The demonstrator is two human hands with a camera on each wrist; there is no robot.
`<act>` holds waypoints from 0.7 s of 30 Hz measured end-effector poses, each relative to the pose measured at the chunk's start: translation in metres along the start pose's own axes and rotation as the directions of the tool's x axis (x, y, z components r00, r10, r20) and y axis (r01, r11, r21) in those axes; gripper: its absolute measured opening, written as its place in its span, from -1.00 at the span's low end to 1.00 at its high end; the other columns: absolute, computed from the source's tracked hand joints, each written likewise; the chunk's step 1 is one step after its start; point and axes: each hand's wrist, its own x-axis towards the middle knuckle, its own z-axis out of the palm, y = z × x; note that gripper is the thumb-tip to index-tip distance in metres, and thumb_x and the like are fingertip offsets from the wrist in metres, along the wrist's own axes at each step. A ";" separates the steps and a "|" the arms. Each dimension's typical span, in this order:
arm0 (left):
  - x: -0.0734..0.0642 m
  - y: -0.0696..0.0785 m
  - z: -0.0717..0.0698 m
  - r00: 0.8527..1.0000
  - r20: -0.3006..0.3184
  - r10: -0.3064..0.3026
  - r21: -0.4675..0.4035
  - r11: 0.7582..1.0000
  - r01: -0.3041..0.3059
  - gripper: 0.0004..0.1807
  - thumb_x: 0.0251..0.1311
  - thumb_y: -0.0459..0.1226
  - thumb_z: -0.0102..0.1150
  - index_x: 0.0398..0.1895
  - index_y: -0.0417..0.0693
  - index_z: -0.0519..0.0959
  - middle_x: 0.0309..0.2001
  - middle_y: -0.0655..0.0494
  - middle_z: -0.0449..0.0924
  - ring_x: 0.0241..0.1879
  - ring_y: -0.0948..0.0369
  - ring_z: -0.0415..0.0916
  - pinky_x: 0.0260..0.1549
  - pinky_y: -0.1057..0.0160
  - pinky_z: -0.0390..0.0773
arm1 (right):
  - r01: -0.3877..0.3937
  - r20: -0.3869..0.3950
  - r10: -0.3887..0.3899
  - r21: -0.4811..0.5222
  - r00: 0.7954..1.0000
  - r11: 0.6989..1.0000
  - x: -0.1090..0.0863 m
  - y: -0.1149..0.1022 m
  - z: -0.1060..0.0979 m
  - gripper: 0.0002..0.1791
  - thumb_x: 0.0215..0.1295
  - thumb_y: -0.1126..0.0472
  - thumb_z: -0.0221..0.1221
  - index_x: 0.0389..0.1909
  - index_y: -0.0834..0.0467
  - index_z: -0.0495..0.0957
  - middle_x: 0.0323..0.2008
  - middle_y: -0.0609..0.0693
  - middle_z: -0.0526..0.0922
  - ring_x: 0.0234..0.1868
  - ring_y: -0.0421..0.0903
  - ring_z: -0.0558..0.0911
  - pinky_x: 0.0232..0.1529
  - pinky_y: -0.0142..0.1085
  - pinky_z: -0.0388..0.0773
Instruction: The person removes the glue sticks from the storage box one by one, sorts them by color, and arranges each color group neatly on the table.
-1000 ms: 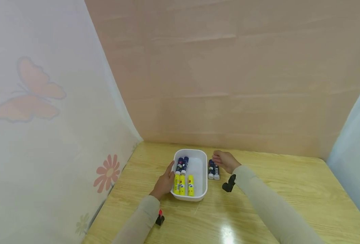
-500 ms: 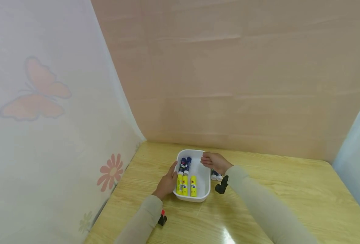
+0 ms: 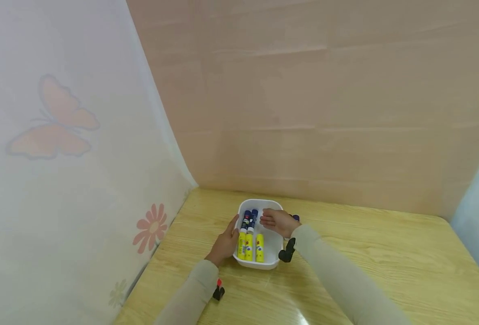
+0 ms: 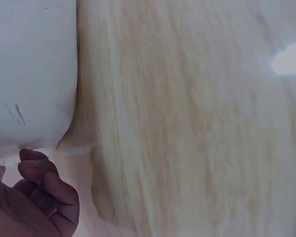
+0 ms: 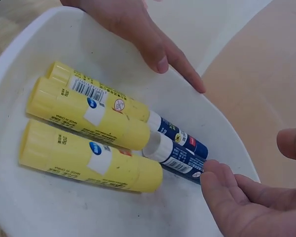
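Note:
A white plastic tub [image 3: 260, 265] stands on the wooden table. My left hand [image 3: 225, 243] grips its left wall, thumb inside the rim and fingers outside. Inside, three yellow glue sticks [image 5: 91, 155] lie side by side at the near end. Two navy glue sticks [image 5: 177, 160] with white ends lie beyond them along the left wall. My right hand [image 3: 278, 221] hovers over the tub's right side. In the right wrist view its fingers [image 5: 222, 190] are loosely bent near a navy stick, the thumb apart, with nothing seen between them.
More navy glue sticks [image 3: 296, 218] lie on the table right of the tub, mostly hidden by my right hand and wrist. A brown paper backdrop [image 3: 304, 113] rises behind the table [image 3: 385, 253]. A patterned white cloth [image 3: 81, 180] hangs at the left.
My right hand has moved left, from the navy sticks beside the tub to over its inside. The left hand stays on the tub. The head view has turned slightly left.

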 end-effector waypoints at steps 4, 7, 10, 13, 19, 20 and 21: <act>0.000 0.000 0.000 1.000 -0.004 0.011 -0.010 1.000 -0.011 -0.44 0.50 0.07 -0.35 0.50 0.68 -0.12 0.12 -0.11 0.52 -0.39 0.10 0.48 -0.26 -0.01 0.45 | -0.023 -0.010 0.023 -0.013 1.000 1.000 0.006 0.003 0.002 -0.43 0.52 0.21 -0.09 0.41 0.44 0.09 0.30 0.44 0.27 0.31 0.28 0.34 0.27 -0.04 0.29; 0.000 0.002 -0.002 1.000 -0.005 0.018 -0.011 1.000 -0.018 -0.43 0.50 0.06 -0.34 0.50 0.68 -0.12 0.05 -0.11 0.55 -0.42 0.10 0.48 -0.28 0.01 0.45 | -0.031 -0.020 0.030 -0.026 0.999 0.999 0.010 0.003 0.003 -0.42 0.51 0.18 -0.07 0.40 0.42 0.11 0.29 0.43 0.29 0.31 0.27 0.34 0.27 -0.03 0.29; -0.001 0.003 -0.004 1.000 -0.009 0.024 -0.015 1.000 -0.025 -0.44 0.50 0.06 -0.34 0.49 0.69 -0.12 0.06 -0.13 0.55 -0.38 0.08 0.48 -0.25 -0.02 0.45 | -0.039 -0.026 0.039 -0.027 0.999 0.999 0.014 0.003 0.004 -0.41 0.51 0.17 -0.06 0.41 0.40 0.11 0.29 0.42 0.27 0.31 0.26 0.33 0.27 -0.03 0.29; 0.000 0.002 -0.005 1.000 -0.014 0.019 -0.013 1.000 -0.020 -0.44 0.49 0.08 -0.35 0.49 0.72 -0.12 0.08 -0.13 0.54 -0.34 0.07 0.48 -0.20 -0.04 0.45 | -0.044 -0.023 0.044 -0.005 0.999 0.999 0.017 0.003 0.005 -0.40 0.50 0.17 -0.06 0.42 0.38 0.11 0.29 0.41 0.24 0.32 0.27 0.30 0.29 -0.03 0.26; 0.001 -0.001 -0.004 1.000 -0.003 0.030 -0.016 0.999 -0.030 -0.45 0.50 0.07 -0.34 0.48 0.73 -0.12 0.00 -0.13 0.57 -0.38 0.10 0.49 -0.27 0.01 0.45 | -0.064 -0.048 0.066 0.046 0.997 0.997 0.020 0.005 0.007 -0.44 0.49 0.19 -0.04 0.39 0.37 0.18 0.25 0.37 0.25 0.30 0.25 0.32 0.30 -0.03 0.25; 0.001 -0.001 -0.003 0.999 0.002 0.034 -0.018 0.999 -0.034 -0.44 0.50 0.07 -0.34 0.48 0.72 -0.12 0.00 -0.13 0.57 -0.40 0.10 0.49 -0.29 0.01 0.45 | -0.064 -0.057 0.067 0.046 0.996 0.997 0.021 0.006 0.007 -0.45 0.49 0.19 -0.03 0.38 0.38 0.19 0.24 0.37 0.26 0.29 0.25 0.33 0.29 -0.02 0.26; 0.000 -0.001 -0.003 0.999 0.003 0.040 -0.019 0.999 -0.040 -0.44 0.50 0.06 -0.34 0.49 0.70 -0.11 0.01 -0.13 0.57 -0.40 0.11 0.48 -0.29 0.02 0.45 | -0.068 -0.066 0.071 0.048 0.995 0.997 0.021 0.007 0.007 -0.46 0.49 0.19 -0.02 0.36 0.39 0.21 0.23 0.37 0.27 0.28 0.25 0.34 0.29 -0.02 0.26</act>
